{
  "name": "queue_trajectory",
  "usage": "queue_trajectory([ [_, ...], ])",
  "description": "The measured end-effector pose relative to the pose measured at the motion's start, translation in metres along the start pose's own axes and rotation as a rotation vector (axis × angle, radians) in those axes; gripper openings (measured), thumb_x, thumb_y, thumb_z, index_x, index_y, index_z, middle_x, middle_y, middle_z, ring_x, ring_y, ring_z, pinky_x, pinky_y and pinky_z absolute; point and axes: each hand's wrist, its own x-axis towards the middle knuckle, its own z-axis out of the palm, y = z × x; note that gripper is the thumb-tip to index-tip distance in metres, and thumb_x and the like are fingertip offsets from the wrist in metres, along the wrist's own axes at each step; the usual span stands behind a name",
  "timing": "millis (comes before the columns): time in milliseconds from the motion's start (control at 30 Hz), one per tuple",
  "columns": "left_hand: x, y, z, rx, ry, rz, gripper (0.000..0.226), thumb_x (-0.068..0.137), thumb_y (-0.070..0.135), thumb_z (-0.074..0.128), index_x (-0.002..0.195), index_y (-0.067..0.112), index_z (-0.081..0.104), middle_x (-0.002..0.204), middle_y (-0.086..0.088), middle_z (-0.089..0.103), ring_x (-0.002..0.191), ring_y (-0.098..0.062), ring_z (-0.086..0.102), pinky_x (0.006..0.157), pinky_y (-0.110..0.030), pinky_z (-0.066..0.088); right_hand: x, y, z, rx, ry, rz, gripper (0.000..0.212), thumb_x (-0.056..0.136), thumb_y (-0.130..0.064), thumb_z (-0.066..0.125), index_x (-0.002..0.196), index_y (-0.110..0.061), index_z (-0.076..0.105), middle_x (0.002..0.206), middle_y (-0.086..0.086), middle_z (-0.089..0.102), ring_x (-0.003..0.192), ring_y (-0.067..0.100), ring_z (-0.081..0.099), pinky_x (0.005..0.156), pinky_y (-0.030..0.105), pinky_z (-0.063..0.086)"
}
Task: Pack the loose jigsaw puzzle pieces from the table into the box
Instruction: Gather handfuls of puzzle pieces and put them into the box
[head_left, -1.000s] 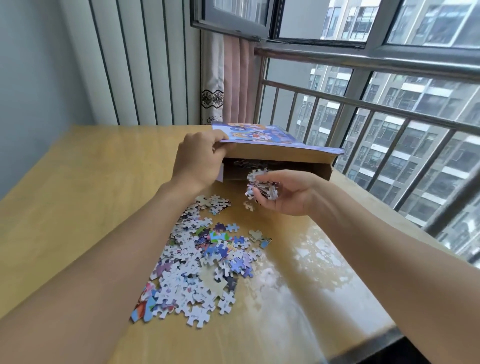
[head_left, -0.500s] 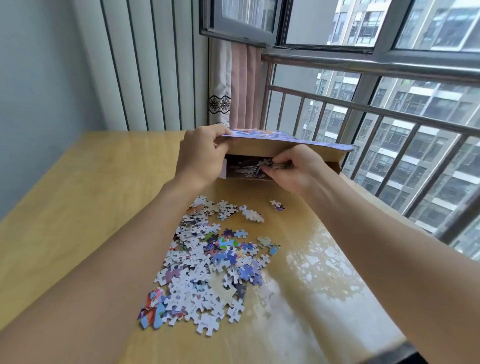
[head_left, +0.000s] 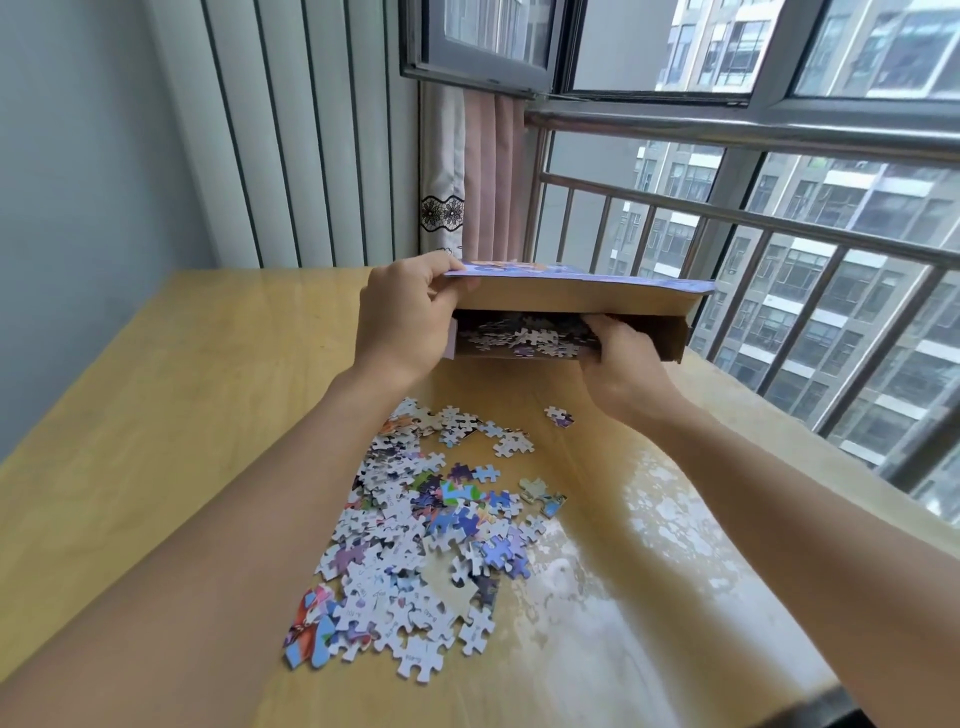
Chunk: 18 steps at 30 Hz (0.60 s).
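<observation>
**Small pieces going into the box by the handful**

The box (head_left: 571, 306) lies on its side at the far part of the table (head_left: 156, 415), its mouth turned toward the person; the left hand (head_left: 405, 317) grips the printed flap (head_left: 582, 275) at its left corner, thumb under and fingers curled over the top, and holds it lifted. The right hand (head_left: 623, 364) is at the mouth on the right side, with the fingertips inside; whether it is holding pieces or is empty, I cannot tell, because the fingers are hidden in the opening. Some pieces (head_left: 519, 335) already lie inside the box; a large loose pile (head_left: 421, 535) is on the table between the two forearms, and one stray piece (head_left: 559, 415) lies apart, near the right wrist.

The pieces look thin, light and flat, probably stiff card; I judge that they slip easily between fingers, so a scoop with a cupped hand would take more than a pinch, and a few may fall on the way. The box is light cardboard and could slide if pushed, so holding the flap also steadies it.

The table is pale yellow wood with a glossy top; the right part reflects the window brightly. Behind it there is a grey wall, white ribbed panels, a pink curtain (head_left: 488, 182), and a window with a metal railing (head_left: 753, 218); apartment buildings stand outside.
</observation>
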Motion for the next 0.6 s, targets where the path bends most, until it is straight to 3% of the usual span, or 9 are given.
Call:
queue_trajectory([
  [100,0.002,0.001,-0.003,-0.008,0.024,-0.003,0.011,0.093,0.029,0.067,0.098,0.028,0.076,0.075,0.016,0.063,0.064,0.001,0.059,0.056,-0.009,0.038,-0.012,0.004,0.000,-0.215,0.120,-0.232,0.044,0.090,-0.023,0.072,0.132,-0.014,0.061,0.128,0.006,0.066,0.116,0.028,0.060,0.093,0.039,0.049],
  [200,0.004,0.004,-0.005,-0.017,0.045,0.017,0.010,0.093,0.028,0.067,0.097,0.029,0.076,0.076,0.016,0.064,0.066,-0.002,0.061,0.058,-0.009,0.041,-0.006,0.005,-0.002,-0.352,0.211,-0.321,0.024,0.088,-0.014,0.072,0.112,-0.016,0.072,0.109,0.005,0.072,0.102,0.028,0.064,0.092,0.039,0.045],
  [300,0.007,0.006,-0.007,-0.038,0.076,0.027,0.010,0.092,0.028,0.068,0.098,0.027,0.075,0.077,0.014,0.066,0.069,-0.004,0.063,0.061,-0.012,0.047,0.006,0.004,-0.005,-0.412,0.205,-0.374,0.020,0.091,-0.003,0.061,0.099,-0.014,0.075,0.095,0.005,0.075,0.083,0.028,0.066,0.073,0.035,0.051],
  [467,0.008,0.001,-0.009,-0.034,0.098,0.019,0.011,0.094,0.031,0.065,0.100,0.028,0.074,0.079,0.013,0.066,0.069,0.000,0.061,0.061,-0.009,0.046,0.015,0.002,-0.001,-0.430,0.011,-0.453,0.056,0.092,0.003,0.050,0.140,-0.026,0.055,0.125,0.004,0.069,0.094,0.026,0.069,0.069,0.036,0.057],
  [600,0.007,-0.001,-0.006,-0.012,0.092,0.017,0.011,0.094,0.034,0.065,0.100,0.030,0.073,0.078,0.013,0.065,0.067,-0.002,0.061,0.058,-0.008,0.042,0.006,-0.006,0.003,-0.277,0.058,-0.565,0.047,0.092,-0.010,0.062,0.138,-0.024,0.058,0.132,-0.002,0.065,0.118,0.021,0.062,0.092,0.041,0.057],
])
